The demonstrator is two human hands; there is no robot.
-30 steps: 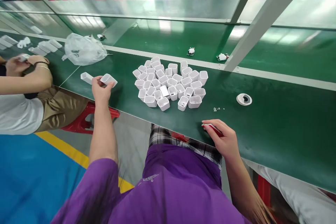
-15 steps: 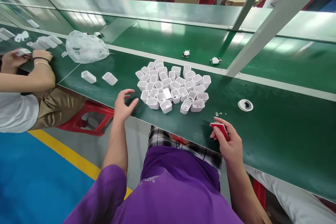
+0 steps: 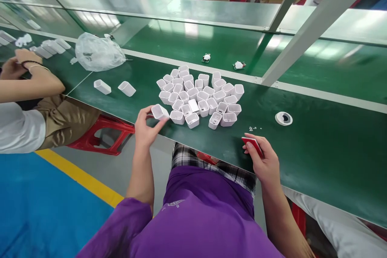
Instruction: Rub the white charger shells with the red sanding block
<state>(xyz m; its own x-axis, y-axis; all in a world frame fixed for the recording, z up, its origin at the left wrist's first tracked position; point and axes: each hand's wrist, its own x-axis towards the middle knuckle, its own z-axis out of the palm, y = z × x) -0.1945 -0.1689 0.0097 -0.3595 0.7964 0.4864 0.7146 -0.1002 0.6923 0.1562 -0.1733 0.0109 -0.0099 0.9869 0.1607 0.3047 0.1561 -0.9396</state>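
Note:
Between the thumb and fingers of my left hand (image 3: 147, 128) is a white plastic housing (image 3: 159, 112), its open end tipped toward me. It is at the left edge of a cluster of similar white housings (image 3: 202, 95), most of them standing with their openings up. My right hand (image 3: 266, 157) is closed on a flat red piece with a pale edge (image 3: 253, 145), above the table's near edge; its exact kind I cannot make out. A few tiny white scraps (image 3: 252, 128) lie just beyond that hand.
Two housings lie apart on the green table (image 3: 326, 157) at left, near a clear plastic bag (image 3: 96, 53). A tape roll (image 3: 283, 118) lies at right. Small white assemblies (image 3: 239, 65) sit beyond the pale rail. A slanting post (image 3: 305, 32) rises at right. A co-worker's arm (image 3: 36, 80) is at far left.
My left hand has moved right and closed on a housing at the cluster's left edge. My right hand barely moved. The small assemblies beyond the rail shifted left. The co-worker's hands moved left.

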